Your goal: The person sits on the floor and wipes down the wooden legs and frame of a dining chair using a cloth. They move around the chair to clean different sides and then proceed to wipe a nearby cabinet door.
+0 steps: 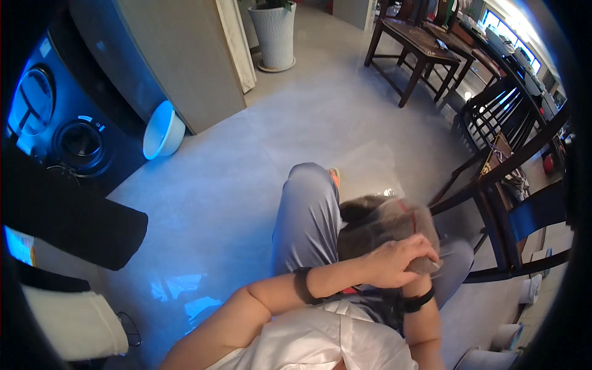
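A grey-brown, soft, furry-looking bundle (pixel 379 237) lies across my lap, between my knees. It has a thin red line over it and a darker part at its far left; I cannot tell its kind. From the left my forearm crosses over, and my left hand (pixel 398 262) is closed around the bundle's near right end, fingers curled over a rounded grey piece. Under it comes up my right forearm, with a black band at the wrist (pixel 419 300). The fingers of my right hand are hidden behind the left hand and the bundle.
Dark wooden chairs (pixel 419 46) stand far right, another chair (pixel 505 222) close on my right. A white ribbed planter (pixel 274 37) is at the back. On the left are a washing machine (pixel 80 145), a pale basin (pixel 163 131) and hanging dark cloth (pixel 80 213).
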A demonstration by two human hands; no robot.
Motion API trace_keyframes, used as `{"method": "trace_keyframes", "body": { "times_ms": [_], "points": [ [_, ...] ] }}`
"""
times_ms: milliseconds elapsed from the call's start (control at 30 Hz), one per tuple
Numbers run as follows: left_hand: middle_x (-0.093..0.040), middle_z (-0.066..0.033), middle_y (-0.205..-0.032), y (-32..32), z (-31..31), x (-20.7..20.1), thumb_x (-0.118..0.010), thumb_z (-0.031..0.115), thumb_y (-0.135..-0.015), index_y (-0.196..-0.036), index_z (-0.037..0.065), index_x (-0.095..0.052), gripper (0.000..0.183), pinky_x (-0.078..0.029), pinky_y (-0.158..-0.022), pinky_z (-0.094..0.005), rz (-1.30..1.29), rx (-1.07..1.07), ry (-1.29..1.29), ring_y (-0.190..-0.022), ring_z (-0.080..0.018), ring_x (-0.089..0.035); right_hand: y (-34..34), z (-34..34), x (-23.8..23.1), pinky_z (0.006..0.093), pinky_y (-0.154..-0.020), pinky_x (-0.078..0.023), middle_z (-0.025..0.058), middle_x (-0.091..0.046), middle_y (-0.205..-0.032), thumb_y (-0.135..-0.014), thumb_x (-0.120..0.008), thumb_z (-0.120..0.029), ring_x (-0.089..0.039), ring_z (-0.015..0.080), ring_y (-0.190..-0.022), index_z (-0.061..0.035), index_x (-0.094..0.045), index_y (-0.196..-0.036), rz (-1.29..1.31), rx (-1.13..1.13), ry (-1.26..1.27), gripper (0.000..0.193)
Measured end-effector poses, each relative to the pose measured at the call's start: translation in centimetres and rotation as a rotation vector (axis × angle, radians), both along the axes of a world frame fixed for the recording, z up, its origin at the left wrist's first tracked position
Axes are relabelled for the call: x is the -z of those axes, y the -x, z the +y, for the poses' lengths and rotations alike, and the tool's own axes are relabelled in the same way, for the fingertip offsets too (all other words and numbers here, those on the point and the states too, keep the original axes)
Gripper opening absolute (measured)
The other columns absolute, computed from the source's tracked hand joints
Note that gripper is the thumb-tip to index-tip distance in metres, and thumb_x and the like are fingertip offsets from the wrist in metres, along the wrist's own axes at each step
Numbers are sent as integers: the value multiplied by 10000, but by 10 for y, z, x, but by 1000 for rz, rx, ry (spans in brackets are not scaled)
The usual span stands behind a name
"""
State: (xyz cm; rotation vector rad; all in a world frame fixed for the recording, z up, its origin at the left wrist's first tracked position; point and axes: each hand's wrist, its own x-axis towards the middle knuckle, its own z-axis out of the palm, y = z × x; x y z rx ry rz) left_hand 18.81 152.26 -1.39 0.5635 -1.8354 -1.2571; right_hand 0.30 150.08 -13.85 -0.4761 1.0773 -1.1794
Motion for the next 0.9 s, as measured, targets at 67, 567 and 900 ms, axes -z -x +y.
{"method": "trace_keyframes", "body": {
  "times_ms": [67, 567, 900],
  "points": [
    [-533, -93, -1166, -17, -5, -9, -617, 20, -736, -1137, 108, -589, 412, -485, -913, -407, 16, -38, -36, -1075, -322, -589, -9, -23, -5, 338, -883, -497, 57, -612, -1196, -959, -551, -402, -605, 196, -1056, -89, -517, -1289, 15, 22, 28, 456],
    [-490, -117, -1222, -35, -62, 25, -665, 102, -809, -1178, 71, -546, 389, -487, -912, -400, -129, 68, -149, -1097, -333, -577, -14, -24, 87, 357, -907, -488, 70, -608, -1206, -939, -578, -376, -600, 209, -1066, -89, -524, -1294, 26, 105, -171, 460],
    [-511, -100, -1142, -73, -124, -27, -637, 30, -752, -1094, 65, -594, 346, -497, -840, -386, -83, 27, 221, -1002, -294, -593, -16, -131, 23, 369, -922, -482, 79, -605, -1212, -926, -596, -359, -596, 217, -1073, -89, -528, -1298, 95, 5, 84, 464]
  ]
}}
